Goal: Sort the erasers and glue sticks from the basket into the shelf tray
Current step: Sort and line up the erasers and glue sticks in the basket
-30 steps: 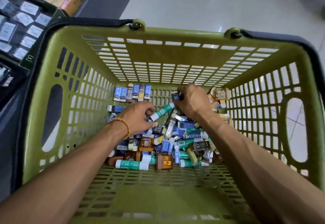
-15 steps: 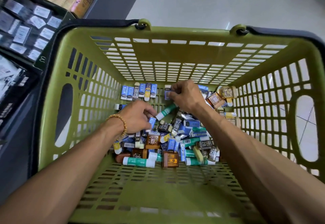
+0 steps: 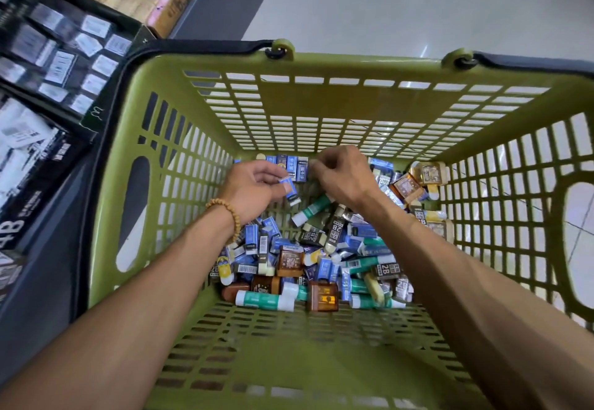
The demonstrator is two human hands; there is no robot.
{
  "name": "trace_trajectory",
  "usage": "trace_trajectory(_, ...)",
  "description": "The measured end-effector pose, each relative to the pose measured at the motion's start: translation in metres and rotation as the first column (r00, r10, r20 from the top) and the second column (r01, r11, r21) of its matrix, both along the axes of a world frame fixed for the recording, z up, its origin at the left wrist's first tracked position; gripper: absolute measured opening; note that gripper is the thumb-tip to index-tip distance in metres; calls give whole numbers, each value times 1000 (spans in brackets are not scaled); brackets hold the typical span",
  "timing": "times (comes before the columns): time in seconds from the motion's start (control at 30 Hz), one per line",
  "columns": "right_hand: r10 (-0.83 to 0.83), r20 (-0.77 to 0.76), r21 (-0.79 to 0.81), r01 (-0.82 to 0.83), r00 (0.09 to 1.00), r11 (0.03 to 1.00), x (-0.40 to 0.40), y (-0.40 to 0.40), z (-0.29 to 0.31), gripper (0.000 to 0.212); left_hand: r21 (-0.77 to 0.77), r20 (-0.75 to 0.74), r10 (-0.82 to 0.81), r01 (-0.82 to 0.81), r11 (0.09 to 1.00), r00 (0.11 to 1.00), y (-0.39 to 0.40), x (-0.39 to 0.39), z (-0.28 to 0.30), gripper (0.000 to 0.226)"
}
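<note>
Both hands are down inside the green basket, above a loose heap of erasers and glue sticks on its slatted floor. The left hand has its fingers curled, pinching a blue-wrapped eraser between thumb and fingertips, near a row of blue erasers along the far wall. The right hand is curled at that row's end, fingertips pinched together; what it grips, if anything, cannot be told.
</note>
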State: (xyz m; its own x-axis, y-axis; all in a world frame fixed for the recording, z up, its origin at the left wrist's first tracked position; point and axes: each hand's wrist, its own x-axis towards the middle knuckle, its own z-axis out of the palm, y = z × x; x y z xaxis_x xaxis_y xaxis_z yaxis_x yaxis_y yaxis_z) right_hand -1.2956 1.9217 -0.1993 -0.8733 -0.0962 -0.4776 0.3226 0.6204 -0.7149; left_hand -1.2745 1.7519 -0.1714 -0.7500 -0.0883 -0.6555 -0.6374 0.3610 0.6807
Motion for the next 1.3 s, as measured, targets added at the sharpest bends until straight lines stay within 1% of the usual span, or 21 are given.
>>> trace_trajectory(0.07,41,185,-254,7,982,967,9,11,14,9,78,3,86,-86,993,996,8,-3,2,20)
trace_trajectory(0.1,61,253,-338,29,965,941,13,16,18,4,135,17,124,-125,983,992,13,-5,3,19)
trace_trajectory(0.17,38,294,-390,84,955,917,18,22,21,11,242,55,169,-177,954,984,24,-7,3,18)
trace_trajectory(0.23,-27,292,-372,139,956,918,19,26,23,10,297,71,165,-179,938,984,32,-8,1,16)
trace_trajectory(0.3,-119,318,-345,231,941,910,19,33,24,11,216,31,97,-101,971,995,35,-6,-6,16)
trace_trajectory(0.37,-223,325,-284,319,919,904,18,43,24,10,-1,-50,-94,94,996,994,35,-2,-15,18)
trace_trajectory(0.4,-259,319,-252,345,912,904,18,47,23,8,-101,-62,-216,209,973,974,35,2,-19,20)
trace_trajectory(0.43,-281,313,-231,360,907,904,18,50,23,7,-186,-58,-336,321,929,940,37,5,-22,25)
trace_trajectory(0.5,-294,301,-215,365,907,906,19,54,23,7,-338,-28,-557,517,787,830,43,12,-28,35)
trace_trajectory(0.57,-283,289,-222,351,915,910,20,55,23,7,-456,-6,-691,613,645,723,49,16,-30,39)
trace_trajectory(0.63,-272,264,-223,333,926,916,20,57,26,7,-483,-6,-692,604,634,722,53,15,-27,38)
trace_trajectory(0.73,-276,208,-211,319,938,924,16,59,28,9,-400,-34,-649,585,706,760,55,14,-9,37)
trace_trajectory(0.8,-282,189,-188,316,941,930,13,60,28,9,-266,-11,-700,673,690,714,58,19,8,37)
trace_trajectory(0.87,-282,178,-160,311,943,937,10,62,28,10,-121,45,-764,763,635,644,63,31,20,38)
trace_trajectory(0.9,-279,174,-146,305,945,941,10,63,29,10,-109,54,-789,789,605,612,64,37,22,38)
trace_trajectory(0.93,-276,171,-140,300,946,943,9,64,30,11,-140,45,-792,789,598,608,64,41,23,38)
trace_trajectory(1.03,-267,167,-158,293,949,943,11,64,31,14,-292,-22,-700,665,688,714,57,38,21,34)
trace_trajectory(1.07,-262,164,-162,288,951,944,12,64,30,14,-328,-37,-687,641,694,725,55,35,18,36)
trace_trajectory(1.1,-262,163,-162,288,951,944,14,63,29,15,-357,-31,-701,648,673,712,53,33,14,39)
trace_trajectory(1.2,-245,168,-161,272,955,949,18,60,27,18,-451,53,-772,704,548,634,48,30,-4,51)
trace_trajectory(1.3,-219,183,-181,251,958,951,19,58,25,18,-503,123,-797,729,464,591,40,32,-18,50)
